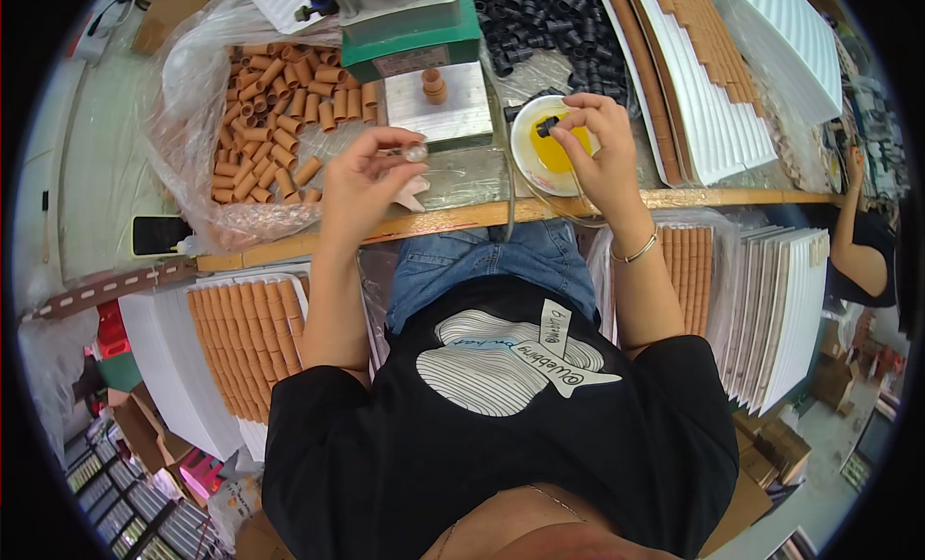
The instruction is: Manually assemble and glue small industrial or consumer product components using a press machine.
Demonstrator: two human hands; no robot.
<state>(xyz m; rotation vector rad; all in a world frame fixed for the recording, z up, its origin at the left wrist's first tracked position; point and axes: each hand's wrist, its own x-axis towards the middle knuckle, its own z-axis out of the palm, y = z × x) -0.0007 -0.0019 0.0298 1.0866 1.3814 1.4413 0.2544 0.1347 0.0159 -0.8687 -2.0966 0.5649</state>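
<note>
Small black cap (545, 126) pinched in right hand (593, 150) fingertips, held just over the yellow liquid in the white bowl (525, 165) on the table (462, 216). Left hand (371, 179) closed on one small clear round piece (415, 151), lifted above the table edge. Step in hand looks like dipping or coating the cap in the yellow stuff; the next move probably calls for a steady lift clear of the bowl rim and bringing the two pieces together without dripping. Counts: one cap in hand, one clear piece, one bowl, one terracotta tube (435, 84) standing upright on the grey plate of the green press (414, 40). Loose terracotta tubes (275, 107) in a plastic bag to the left, dozens, too many to count. Black caps heap (540, 25) behind, also uncountable. White trays (780, 309) stacked right, more tubes racked at left knee (241, 338). One other person's arm (853, 223) far right
</note>
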